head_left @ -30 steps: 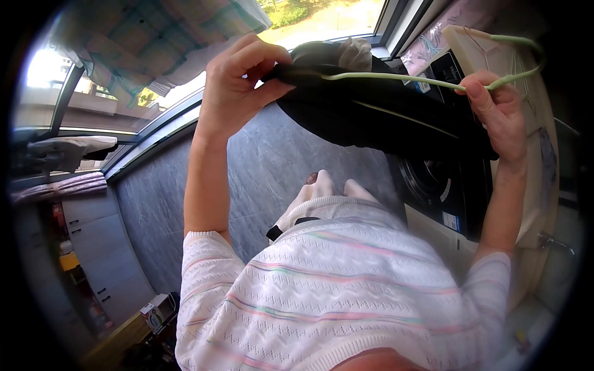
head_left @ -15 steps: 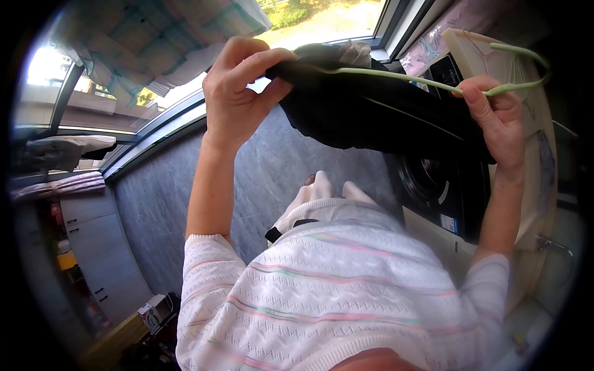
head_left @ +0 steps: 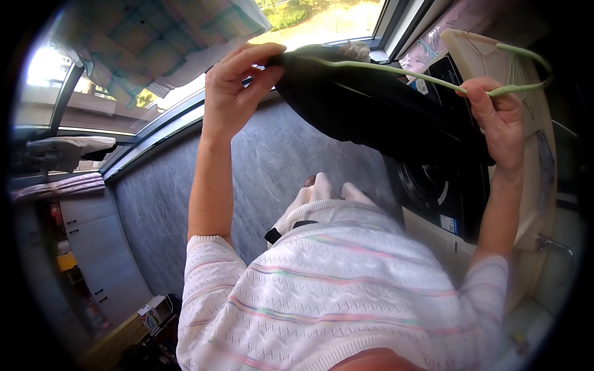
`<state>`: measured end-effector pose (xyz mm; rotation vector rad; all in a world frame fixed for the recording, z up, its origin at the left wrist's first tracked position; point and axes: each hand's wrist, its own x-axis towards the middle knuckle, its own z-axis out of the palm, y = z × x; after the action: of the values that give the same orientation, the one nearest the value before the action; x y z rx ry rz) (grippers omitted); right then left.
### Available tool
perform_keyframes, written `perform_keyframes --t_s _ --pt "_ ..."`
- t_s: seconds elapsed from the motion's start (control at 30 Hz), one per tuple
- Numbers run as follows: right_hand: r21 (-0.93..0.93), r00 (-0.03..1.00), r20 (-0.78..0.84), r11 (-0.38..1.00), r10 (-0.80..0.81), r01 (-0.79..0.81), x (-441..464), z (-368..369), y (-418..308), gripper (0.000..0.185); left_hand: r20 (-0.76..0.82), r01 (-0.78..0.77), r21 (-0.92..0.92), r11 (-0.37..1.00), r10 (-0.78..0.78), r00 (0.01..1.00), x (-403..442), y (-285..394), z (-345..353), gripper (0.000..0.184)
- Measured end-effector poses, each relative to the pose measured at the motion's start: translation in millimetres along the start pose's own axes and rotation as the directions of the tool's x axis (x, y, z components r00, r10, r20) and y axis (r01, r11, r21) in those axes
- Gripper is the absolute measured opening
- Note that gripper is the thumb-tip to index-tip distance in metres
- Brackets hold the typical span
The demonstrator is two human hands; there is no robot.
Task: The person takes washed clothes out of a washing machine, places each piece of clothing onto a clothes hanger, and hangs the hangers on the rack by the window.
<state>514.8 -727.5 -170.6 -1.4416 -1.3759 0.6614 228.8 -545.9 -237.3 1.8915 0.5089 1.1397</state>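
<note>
A black garment [head_left: 371, 111] hangs stretched out in front of me, its exact kind hard to make out. My left hand [head_left: 238, 86] pinches its upper left end between thumb and fingers. Along the garment's upper edge runs a pale green clothes hanger [head_left: 396, 71], its left end covered by the black cloth. Near the hook end, my right hand [head_left: 498, 117] grips the hanger's bar between thumb and fingers. The hook curls round to the right of that hand.
A black front-loading washing machine [head_left: 427, 185] stands at the right, beside a cream counter [head_left: 526, 204]. Plaid cloth [head_left: 154, 43] hangs by the window at upper left. Grey cabinets [head_left: 99, 247] line the left, with grey tiled floor [head_left: 179, 185] between.
My left hand has shifted slightly left with the cloth's end. The garment now slants more, its lower edge drawn tighter. My right hand has stayed almost in place on the hanger.
</note>
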Motion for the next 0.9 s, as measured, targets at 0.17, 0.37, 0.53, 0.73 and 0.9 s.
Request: perform_keyframes --t_s 0.17,0.37,0.53,0.73,0.9 --pt "0.003 1.0 0.01 1.0 -0.021 0.021 -1.1 0.6 -3.5 0.019 0.013 0.103 -0.269 0.958 -0.104 0.995 -4.3 -11.3 -6.3 0.019" --pt "-0.003 1.0 -0.001 1.0 -0.031 0.031 0.5 2.7 0.6 0.018 -0.072 0.083 -0.158 0.984 -0.095 0.993 -5.5 -11.0 -6.0 0.021" --pt "-0.005 0.996 0.057 0.998 -0.068 0.069 9.5 12.2 2.6 0.018 -0.014 -0.279 0.259 0.925 0.292 0.956 14.0 15.9 -5.5 0.021" --pt "-0.021 0.923 0.359 0.99 0.136 -0.137 38.5 15.6 -0.8 0.026 0.327 -0.298 0.405 0.864 0.168 0.93 31.0 62.2 66.4 0.033" --pt "-0.087 0.906 0.382 0.983 0.183 -0.162 47.8 14.2 -18.4 0.031 0.421 0.118 0.136 0.984 -0.165 0.892 45.5 93.4 100.8 0.024"
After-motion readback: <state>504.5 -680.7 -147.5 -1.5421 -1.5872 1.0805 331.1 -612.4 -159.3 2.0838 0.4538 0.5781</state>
